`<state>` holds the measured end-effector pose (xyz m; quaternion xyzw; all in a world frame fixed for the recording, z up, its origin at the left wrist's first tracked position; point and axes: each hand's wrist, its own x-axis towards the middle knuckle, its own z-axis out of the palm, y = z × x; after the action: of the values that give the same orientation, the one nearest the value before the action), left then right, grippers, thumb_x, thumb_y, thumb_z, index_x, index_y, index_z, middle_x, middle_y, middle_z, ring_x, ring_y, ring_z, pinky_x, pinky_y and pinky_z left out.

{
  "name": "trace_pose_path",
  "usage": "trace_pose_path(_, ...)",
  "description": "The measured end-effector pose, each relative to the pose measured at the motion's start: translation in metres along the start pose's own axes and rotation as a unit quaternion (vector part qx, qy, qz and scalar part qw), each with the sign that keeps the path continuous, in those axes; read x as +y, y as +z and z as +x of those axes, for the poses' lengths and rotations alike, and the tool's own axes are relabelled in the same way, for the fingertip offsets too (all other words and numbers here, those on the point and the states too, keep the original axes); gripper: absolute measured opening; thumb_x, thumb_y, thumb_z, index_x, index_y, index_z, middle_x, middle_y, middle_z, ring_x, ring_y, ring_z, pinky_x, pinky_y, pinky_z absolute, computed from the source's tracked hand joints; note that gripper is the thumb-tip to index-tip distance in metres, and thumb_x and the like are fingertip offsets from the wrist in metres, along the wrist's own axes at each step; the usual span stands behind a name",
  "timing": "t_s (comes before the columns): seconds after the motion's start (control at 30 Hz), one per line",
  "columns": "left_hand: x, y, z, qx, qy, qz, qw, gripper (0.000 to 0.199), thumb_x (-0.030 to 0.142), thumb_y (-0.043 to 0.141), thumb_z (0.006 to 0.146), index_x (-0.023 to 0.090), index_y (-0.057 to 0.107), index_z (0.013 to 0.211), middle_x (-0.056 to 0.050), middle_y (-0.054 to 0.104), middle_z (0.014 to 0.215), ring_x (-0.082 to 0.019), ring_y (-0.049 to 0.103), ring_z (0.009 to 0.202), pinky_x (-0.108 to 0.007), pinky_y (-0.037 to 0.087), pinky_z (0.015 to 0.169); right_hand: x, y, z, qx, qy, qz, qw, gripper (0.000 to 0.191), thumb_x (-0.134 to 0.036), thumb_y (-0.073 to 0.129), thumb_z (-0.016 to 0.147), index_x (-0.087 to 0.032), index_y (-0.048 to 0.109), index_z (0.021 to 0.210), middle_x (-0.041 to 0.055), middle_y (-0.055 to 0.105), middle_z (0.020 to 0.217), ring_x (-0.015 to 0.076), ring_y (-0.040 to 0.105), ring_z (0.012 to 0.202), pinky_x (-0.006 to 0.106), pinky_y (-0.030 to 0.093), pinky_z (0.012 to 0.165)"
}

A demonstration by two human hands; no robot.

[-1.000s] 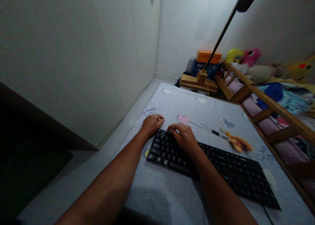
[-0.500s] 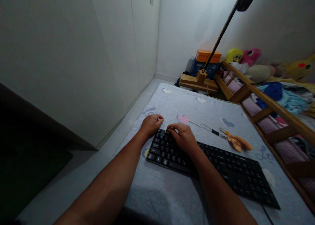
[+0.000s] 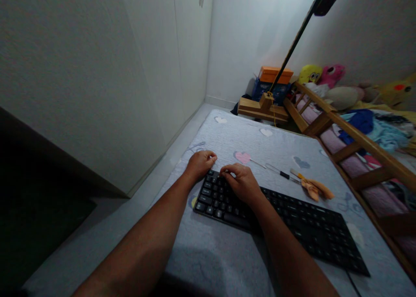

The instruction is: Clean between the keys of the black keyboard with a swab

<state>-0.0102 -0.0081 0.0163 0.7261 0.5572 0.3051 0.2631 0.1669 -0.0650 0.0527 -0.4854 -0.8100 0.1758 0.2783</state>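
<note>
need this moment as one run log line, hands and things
left hand: curled near far left corner of keyboard | right hand: over its left part, contact unclear | beyond keyboard: black-handled tool, orange item

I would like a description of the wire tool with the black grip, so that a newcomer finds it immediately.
On the pale bed cover with printed hearts lies a long black keyboard. Just beyond its far edge, the wire tool lies between a thin rod and an orange bundle. Unlike these neighbours, it has a black grip around its wires.
</note>
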Motion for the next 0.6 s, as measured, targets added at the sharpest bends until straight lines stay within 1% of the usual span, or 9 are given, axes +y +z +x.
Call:
trace_pose_path(0.13, -0.001, 0.001, 0.001, 0.0, 0.001, 0.004, 1.0, 0.03, 0.032, 0.052, 0.087, 0.015, 0.076, 0.095, -0.005, 0.072, 0.076, -0.018, 0.063, 0.07, -0.027, 0.044, 0.068, 0.0, -0.001, -0.002, -0.005, 0.0, -0.003, 1.0, 0.016, -0.013, 0.06, 0.086, -0.021, 0.074, 0.087, 0.0041, 0.073, 0.079, 0.0168, 0.065, 0.076, 0.028, 0.047, 0.075)
trace_pose_path(0.3, -0.003, 0.002, 0.002, -0.001, -0.001, 0.009, 1.0, 0.03, 0.031, 0.052, 0.087, 0.015, 0.076, 0.096, -0.006, 0.073, 0.079, -0.018, 0.063, 0.072, -0.027, 0.044, 0.068, 0.003, -0.005, -0.007, 0.006, -0.007, -0.003, 1.0, 0.016, -0.013, 0.06, 0.086, -0.022, 0.073, 0.085, 0.0032, 0.073, 0.079, 0.0165, 0.065, 0.076, 0.028, 0.046, 0.076)
trace_pose_path(0.43, -0.002, 0.001, 0.001, -0.001, 0.0, 0.008, 1.0, 0.03, 0.032, 0.052, 0.087, 0.015, 0.076, 0.095, -0.006, 0.073, 0.078, -0.018, 0.063, 0.071, -0.027, 0.044, 0.067, 0.007, -0.006, -0.01, 0.007, -0.005, -0.003, 1.0, 0.016, -0.012, 0.06, 0.085, -0.022, 0.073, 0.085, 0.0031, 0.074, 0.081, 0.017, 0.065, 0.078, 0.029, 0.046, 0.077)
trace_pose_path(0.6, -0.002, 0.001, 0.001, 0.004, 0.004, 0.006, 1.0, 0.029, 0.031, 0.052, 0.087, 0.015, 0.076, 0.095, -0.006, 0.072, 0.077, -0.018, 0.063, 0.07, -0.027, 0.044, 0.067, 0.006, -0.003, -0.01, 0.004, -0.002, 0.002, 1.0, 0.016, -0.014, 0.061, 0.086, -0.022, 0.074, 0.087, 0.0038, 0.074, 0.082, 0.0172, 0.066, 0.078, 0.029, 0.047, 0.076)
